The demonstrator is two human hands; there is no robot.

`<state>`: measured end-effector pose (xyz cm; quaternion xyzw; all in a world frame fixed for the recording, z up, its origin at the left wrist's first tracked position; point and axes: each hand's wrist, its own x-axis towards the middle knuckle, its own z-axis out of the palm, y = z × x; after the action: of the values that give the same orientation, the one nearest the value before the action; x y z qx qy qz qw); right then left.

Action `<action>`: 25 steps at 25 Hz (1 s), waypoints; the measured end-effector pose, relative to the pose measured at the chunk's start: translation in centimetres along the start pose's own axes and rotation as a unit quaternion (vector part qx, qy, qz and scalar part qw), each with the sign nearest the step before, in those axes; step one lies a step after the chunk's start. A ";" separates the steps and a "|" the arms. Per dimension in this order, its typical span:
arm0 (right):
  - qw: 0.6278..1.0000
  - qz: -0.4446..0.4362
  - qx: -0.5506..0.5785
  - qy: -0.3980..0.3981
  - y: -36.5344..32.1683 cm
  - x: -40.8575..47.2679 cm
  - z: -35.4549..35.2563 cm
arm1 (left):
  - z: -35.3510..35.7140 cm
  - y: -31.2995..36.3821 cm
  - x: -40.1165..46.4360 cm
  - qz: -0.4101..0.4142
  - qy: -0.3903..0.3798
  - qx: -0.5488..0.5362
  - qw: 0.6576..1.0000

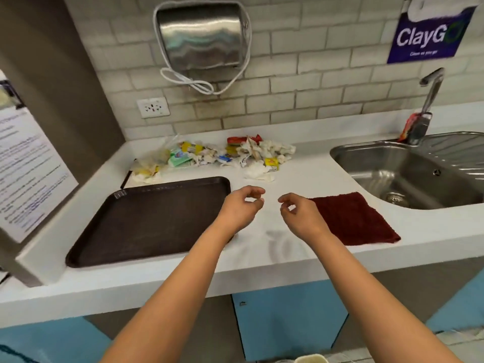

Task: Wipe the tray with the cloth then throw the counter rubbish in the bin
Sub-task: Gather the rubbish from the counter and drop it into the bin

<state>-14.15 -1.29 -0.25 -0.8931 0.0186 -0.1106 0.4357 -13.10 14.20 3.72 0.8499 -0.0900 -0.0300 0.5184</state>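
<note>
A dark brown tray (pixel 146 218) lies flat on the white counter (pixel 262 260) at the left. A dark red cloth (pixel 353 218) lies spread out on the counter at the right, beside the sink. A heap of rubbish (pixel 217 155), crumpled tissues and coloured wrappers, sits along the back of the counter. My left hand (pixel 242 208) hovers over the tray's right edge with loosely curled fingers, holding nothing. My right hand (pixel 298 213) hovers just left of the cloth, also loosely curled and empty. No bin is in view.
A steel sink (pixel 408 174) with a tap (pixel 429 98) is set in the counter at the right. A steel hand dryer (pixel 201 35) hangs on the tiled wall, with a socket (pixel 153 107) below. A paper notice (pixel 26 174) is on the left panel. Blue cupboard fronts (pixel 285 323) are under the counter.
</note>
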 end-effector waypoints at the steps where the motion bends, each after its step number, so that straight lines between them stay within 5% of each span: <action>1: 1.000 -0.001 -0.002 -0.004 -0.7 1.4 1.2 | -1.6 -0.7 1.1 0.001 0.009 -0.001 1.000; 13: 0.993 0.063 -0.094 -0.045 -3.8 14.1 11.6 | -15.7 -9.8 14.7 -0.051 0.049 -0.009 0.997; 25: 0.959 0.071 -0.260 -0.091 1.9 23.2 12.5 | -12.8 -12.1 24.3 -0.077 0.031 0.028 0.996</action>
<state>11.29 4.21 -5.01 -0.9781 0.0706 0.0113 0.1956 14.05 26.34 -0.12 0.8692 -0.0088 -0.0406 0.4927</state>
